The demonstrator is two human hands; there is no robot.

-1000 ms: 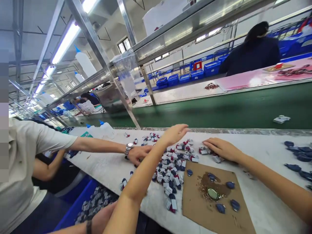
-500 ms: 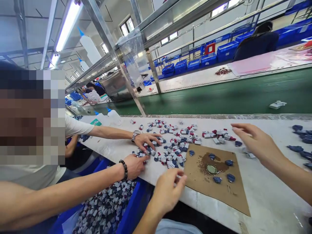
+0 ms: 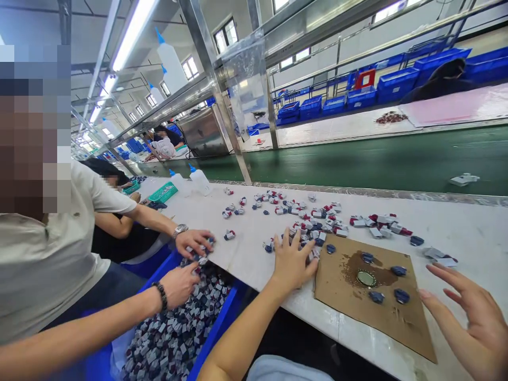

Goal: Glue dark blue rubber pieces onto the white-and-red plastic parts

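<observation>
Grey-and-maroon parts (image 3: 318,226) lie under the outspread left hand (image 3: 292,263), seemingly being gathered, which next calls for a low palm, the open right hand (image 3: 468,317) beside cardboard (image 3: 335,291).

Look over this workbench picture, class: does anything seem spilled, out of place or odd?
Yes. A dark stain partly surrounds the round cap on the brown board, resembling spilled liquid, though I cannot tell what it is. One pale piece lies alone on the green belt, apart from the small pieces on the table.
</observation>
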